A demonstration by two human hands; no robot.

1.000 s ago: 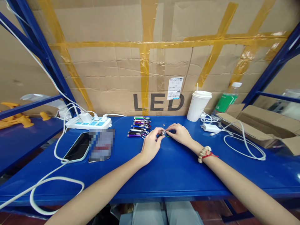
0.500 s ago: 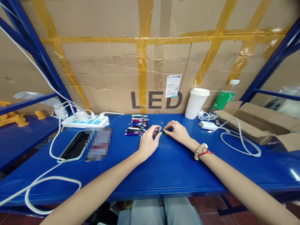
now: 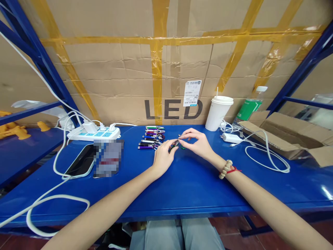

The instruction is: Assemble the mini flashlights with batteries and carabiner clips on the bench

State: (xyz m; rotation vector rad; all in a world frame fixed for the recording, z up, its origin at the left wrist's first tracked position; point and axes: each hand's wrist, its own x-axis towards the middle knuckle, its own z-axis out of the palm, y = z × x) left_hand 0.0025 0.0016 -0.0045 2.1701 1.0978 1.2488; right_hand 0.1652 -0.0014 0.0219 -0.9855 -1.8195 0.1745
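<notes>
On the right wrist, nearer than the fingers, a beaded bracelet (image 3: 225,169) is worn above the blue counter (image 3: 192,192). In the fingers of the left hand (image 3: 163,156), a small dark piece (image 3: 172,148) is pinched, mostly hidden. The fingers of the right hand (image 3: 199,144) are drawn narrow at its far end; whether anything is gripped cannot be told. Just left of the fingers, slim coloured tubes (image 3: 148,136) are laid side by side. Beyond the fingers, rightward, a lidded white cup (image 3: 218,114) is stood before taped cardboard (image 3: 117,80).
</notes>
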